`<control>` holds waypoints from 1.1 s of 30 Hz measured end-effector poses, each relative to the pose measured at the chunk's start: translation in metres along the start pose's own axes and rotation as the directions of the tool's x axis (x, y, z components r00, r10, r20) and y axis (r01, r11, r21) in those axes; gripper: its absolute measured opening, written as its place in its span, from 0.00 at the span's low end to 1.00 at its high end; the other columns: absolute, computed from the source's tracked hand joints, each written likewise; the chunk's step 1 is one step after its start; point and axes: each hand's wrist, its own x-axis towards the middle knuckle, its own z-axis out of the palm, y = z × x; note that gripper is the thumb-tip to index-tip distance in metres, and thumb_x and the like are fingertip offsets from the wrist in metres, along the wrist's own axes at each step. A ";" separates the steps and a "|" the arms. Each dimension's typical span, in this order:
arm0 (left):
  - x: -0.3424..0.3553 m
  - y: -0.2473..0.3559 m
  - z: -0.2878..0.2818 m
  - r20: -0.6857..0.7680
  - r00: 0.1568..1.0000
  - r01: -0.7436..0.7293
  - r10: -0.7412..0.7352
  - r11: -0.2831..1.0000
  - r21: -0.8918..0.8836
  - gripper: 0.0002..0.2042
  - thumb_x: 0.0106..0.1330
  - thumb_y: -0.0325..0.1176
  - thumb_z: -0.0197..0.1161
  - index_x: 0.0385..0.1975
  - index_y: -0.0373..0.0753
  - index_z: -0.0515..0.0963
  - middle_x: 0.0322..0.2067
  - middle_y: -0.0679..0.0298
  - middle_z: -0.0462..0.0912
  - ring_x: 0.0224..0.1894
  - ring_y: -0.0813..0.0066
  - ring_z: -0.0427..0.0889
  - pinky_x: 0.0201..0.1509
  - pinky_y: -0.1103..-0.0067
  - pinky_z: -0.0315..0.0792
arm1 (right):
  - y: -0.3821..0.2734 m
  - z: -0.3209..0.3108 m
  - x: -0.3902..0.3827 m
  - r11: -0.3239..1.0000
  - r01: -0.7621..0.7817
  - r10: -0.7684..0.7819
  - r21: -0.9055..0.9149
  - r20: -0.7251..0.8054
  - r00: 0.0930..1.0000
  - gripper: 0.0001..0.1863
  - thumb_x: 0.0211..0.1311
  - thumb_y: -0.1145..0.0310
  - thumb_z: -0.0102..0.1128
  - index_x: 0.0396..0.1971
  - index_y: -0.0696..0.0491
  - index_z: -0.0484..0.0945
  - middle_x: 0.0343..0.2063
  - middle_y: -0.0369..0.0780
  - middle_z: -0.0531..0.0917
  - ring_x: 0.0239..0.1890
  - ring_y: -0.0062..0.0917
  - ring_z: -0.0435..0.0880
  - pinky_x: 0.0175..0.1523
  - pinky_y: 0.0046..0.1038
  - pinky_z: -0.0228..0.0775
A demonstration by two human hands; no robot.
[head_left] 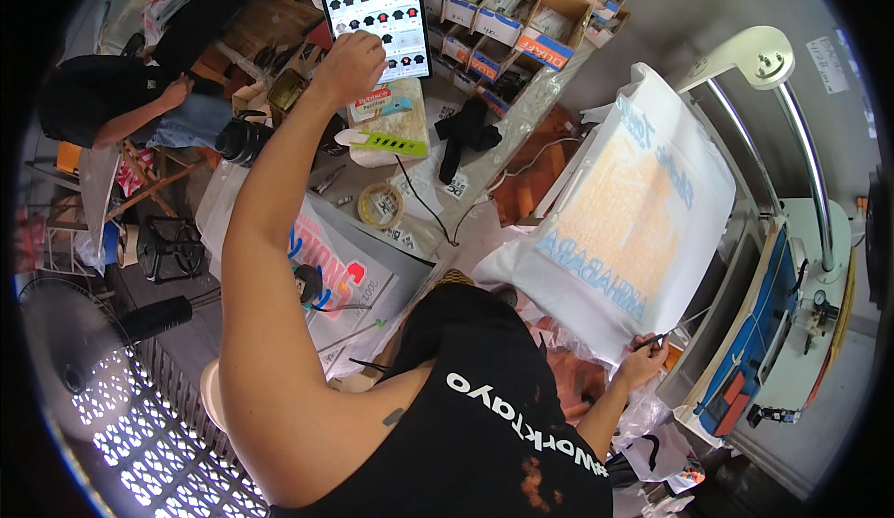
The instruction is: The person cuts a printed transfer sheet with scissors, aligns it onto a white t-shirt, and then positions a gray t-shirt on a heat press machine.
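My left arm reaches up to a tablet [377, 20] whose screen shows rows of shirt pictures. My left hand [352, 63] is over the lower part of the screen, fingers curled and seemingly empty; whether a fingertip touches the glass is hard to tell. Low on the right, my right hand [644, 360] is closed on a thin dark tool [649, 340], its kind unclear. That hand is beside the lower edge of a white cloth [624, 211] spread over a raised flat support. Faint orange and blue print shows on the cloth.
A press machine [824, 285] with a curved metal arm stands at the right. Open cardboard boxes [549, 34] of bagged goods line the back. A tape roll [381, 206] and a lime-green strip [391, 143] lie near the tablet. Another person [102, 99] sits far left; a fan [70, 360] is nearer.
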 end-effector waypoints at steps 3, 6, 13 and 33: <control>-0.012 0.007 -0.003 0.031 0.999 -0.016 0.015 1.000 0.025 0.06 0.62 0.34 0.62 0.31 0.39 0.81 0.45 0.63 0.80 0.55 0.64 0.75 0.59 0.65 0.65 | 0.004 0.002 0.001 0.995 -0.013 0.013 0.096 0.002 1.000 0.22 0.72 0.78 0.48 0.64 0.50 0.67 0.37 0.34 0.79 0.29 0.17 0.78 0.25 0.18 0.68; -0.015 0.006 -0.004 0.072 0.997 -0.016 0.013 0.999 0.046 0.06 0.62 0.34 0.62 0.31 0.39 0.82 0.52 0.63 0.79 0.62 0.63 0.70 0.63 0.62 0.62 | 0.001 0.005 0.002 0.997 -0.044 0.045 0.066 -0.014 0.999 0.20 0.72 0.75 0.51 0.62 0.49 0.68 0.35 0.32 0.78 0.26 0.16 0.76 0.23 0.18 0.66; -0.006 0.018 0.002 0.077 0.996 -0.041 0.038 0.999 0.035 0.09 0.64 0.36 0.61 0.28 0.38 0.82 0.56 0.63 0.77 0.65 0.63 0.67 0.65 0.61 0.60 | -0.001 0.012 0.003 0.997 -0.051 0.054 0.059 -0.057 0.997 0.16 0.71 0.69 0.56 0.57 0.48 0.71 0.30 0.31 0.76 0.22 0.14 0.74 0.18 0.16 0.60; 0.009 0.176 0.003 -0.161 0.979 -0.173 0.126 0.930 -0.325 0.06 0.53 0.33 0.66 0.23 0.38 0.80 0.51 0.58 0.79 0.59 0.57 0.73 0.61 0.57 0.62 | -0.001 0.010 0.007 0.991 -0.093 0.094 0.100 -0.006 0.996 0.18 0.70 0.77 0.51 0.59 0.50 0.70 0.35 0.34 0.79 0.21 0.15 0.73 0.18 0.17 0.62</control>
